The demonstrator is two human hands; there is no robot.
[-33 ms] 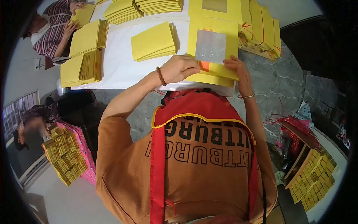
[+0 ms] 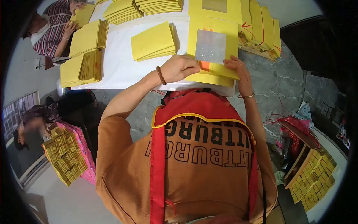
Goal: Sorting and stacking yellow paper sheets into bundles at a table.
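In front of me at the table's near edge lies a yellow paper sheet (image 2: 231, 41) with a silver square (image 2: 210, 46) and an orange patch in it. Its near edge is turned up and folded over toward the silver square. My left hand (image 2: 182, 69) is closed, thumb and bent fingers pinching this edge beside the orange patch. At the right corner, my right hand (image 2: 240, 72) grips the folded edge with its fingers curled over it. Under the sheet more yellow paper (image 2: 210, 78) shows. Left of it lies a small pile of folded yellow papers (image 2: 153, 41).
Stacks of folded yellow paper (image 2: 86, 39) stand along the white table's (image 2: 115, 76) left side and far edge. Red-tied yellow bundles (image 2: 263, 31) are at the right. A co-worker (image 2: 52, 31) handles yellow paper at the far left. Packed yellow bundles (image 2: 67, 156) sit behind me.
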